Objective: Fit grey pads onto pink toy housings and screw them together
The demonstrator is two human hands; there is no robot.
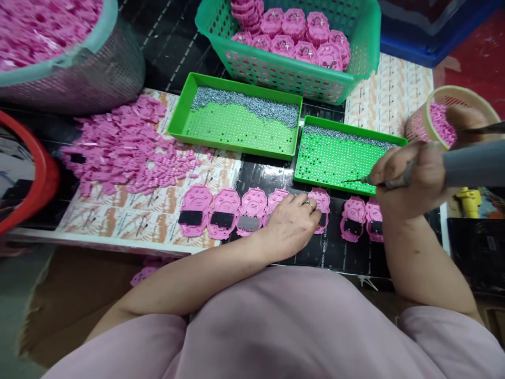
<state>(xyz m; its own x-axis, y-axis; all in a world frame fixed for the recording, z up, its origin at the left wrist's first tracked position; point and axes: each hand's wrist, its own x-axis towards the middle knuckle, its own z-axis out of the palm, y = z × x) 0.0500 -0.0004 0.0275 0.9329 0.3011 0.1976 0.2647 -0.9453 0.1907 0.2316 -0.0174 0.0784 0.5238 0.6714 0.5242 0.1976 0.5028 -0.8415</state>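
- Pink casings (196, 210), seven at least in view: in a row from 9 to 4 o'clock of centre, flat on the bench, a gap after the fifth; most with a black panel across the lower half, the third from the 9 o'clock end with a grey one
- Left hand (294, 226): just below centre towards 4 o'clock, palm down over the row, fingers bent and close together, partly covering the fourth and fifth casings; fingertips hidden, so cannot tell whether it pinches anything
- Right hand (412, 176): at 3 o'clock, wrapped round a grey electric screwdriver (473, 162), its bit over the smaller green tray (339, 158) at 2 o'clock
- Done, by judgement: panels laid in the casings plainly seen; stacked pink pieces (294, 23) with metal parts, in the green basket (284, 76) at 12 o'clock, seem further along
- Left, by judgement: fastening in the row, perhaps; screws too small to tell in any casing; grey metal bits (244, 102), plenty, in the larger green tray (236, 134) at 12 o'clock; loose pink parts (122, 145) heaped at 10 o'clock
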